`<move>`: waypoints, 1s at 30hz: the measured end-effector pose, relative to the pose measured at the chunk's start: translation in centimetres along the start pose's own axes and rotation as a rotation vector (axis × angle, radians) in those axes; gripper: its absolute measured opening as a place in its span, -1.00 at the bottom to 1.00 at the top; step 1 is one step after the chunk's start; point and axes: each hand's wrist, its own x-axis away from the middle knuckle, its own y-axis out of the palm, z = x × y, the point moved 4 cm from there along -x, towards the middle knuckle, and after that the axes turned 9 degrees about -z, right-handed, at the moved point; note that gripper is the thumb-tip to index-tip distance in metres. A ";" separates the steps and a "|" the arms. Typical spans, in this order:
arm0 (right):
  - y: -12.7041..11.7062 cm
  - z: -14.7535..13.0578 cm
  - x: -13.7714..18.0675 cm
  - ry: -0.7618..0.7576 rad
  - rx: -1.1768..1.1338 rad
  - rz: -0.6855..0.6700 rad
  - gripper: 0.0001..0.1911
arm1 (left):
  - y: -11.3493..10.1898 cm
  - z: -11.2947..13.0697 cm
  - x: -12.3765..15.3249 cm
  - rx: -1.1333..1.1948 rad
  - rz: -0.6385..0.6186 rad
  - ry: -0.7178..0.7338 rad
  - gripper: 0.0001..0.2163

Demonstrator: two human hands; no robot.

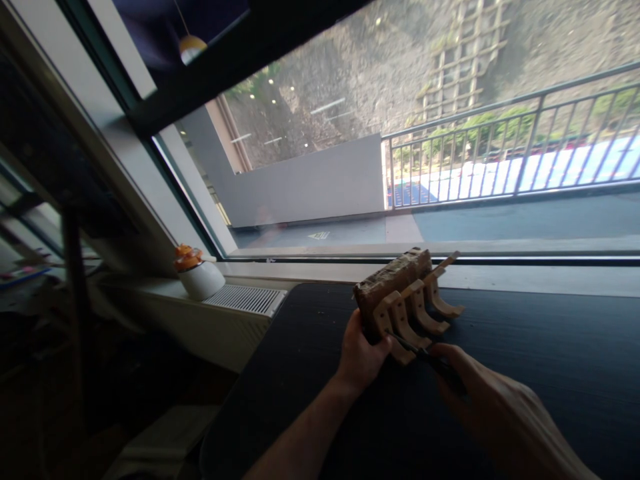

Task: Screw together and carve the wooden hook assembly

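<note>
Hands (487, 393) at rough-topped brown block (395, 275), four pale curved hooks (418, 308)

The table (300, 373) has a dark, nearly black top with fine streaks, a sheen toward the right and a rounded far-left corner. Its far edge runs along the pale windowsill (525, 279). Small pale specks (321, 312) lie near that corner. Whether the rough brown block (393, 277) and its curved hooks (423, 319) touch the surface cannot be told
</note>
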 end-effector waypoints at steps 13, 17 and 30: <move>-0.7 -0.1 -0.1 -0.058 0.055 0.014 -0.73 | 0.0 -0.2 0.0 -0.018 0.010 -0.006 -0.63; -0.6 0.0 0.0 -0.068 0.043 0.003 -0.73 | 0.0 -0.1 0.0 -0.014 0.006 -0.014 -0.63; -0.3 0.0 0.0 -0.018 0.054 0.009 -0.74 | 0.0 -0.1 0.0 -0.004 -0.003 -0.021 -0.62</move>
